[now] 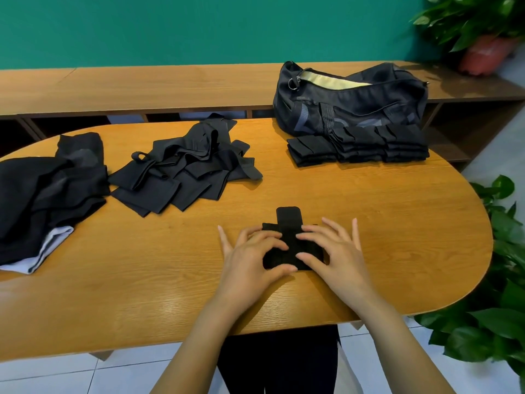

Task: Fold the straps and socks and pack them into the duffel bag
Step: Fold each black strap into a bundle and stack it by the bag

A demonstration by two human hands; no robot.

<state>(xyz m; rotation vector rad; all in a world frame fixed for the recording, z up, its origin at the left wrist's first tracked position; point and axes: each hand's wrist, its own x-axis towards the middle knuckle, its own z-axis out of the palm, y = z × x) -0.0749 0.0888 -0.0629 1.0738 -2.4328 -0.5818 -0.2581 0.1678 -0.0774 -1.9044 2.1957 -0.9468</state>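
Your left hand (250, 260) pinched the near edge of the black strap (288, 220) between thumb and forefinger, and its other fingers (223, 240) were spread apart. Your right hand (341, 254) pressed thumb and forefinger on the strap's right side, with the remaining fingers fanned out. The strap lay folded on the worktop (397, 223) directly under both sets of fingers. Well beyond your right fingers, a folded stack (358, 146) sat against the open duffel bag (352, 109). Beyond your left fingers lay a loose pile (184, 172).

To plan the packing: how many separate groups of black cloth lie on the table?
4: left heap, middle heap, folded stack before the bag, one piece in front. Others may be hidden.
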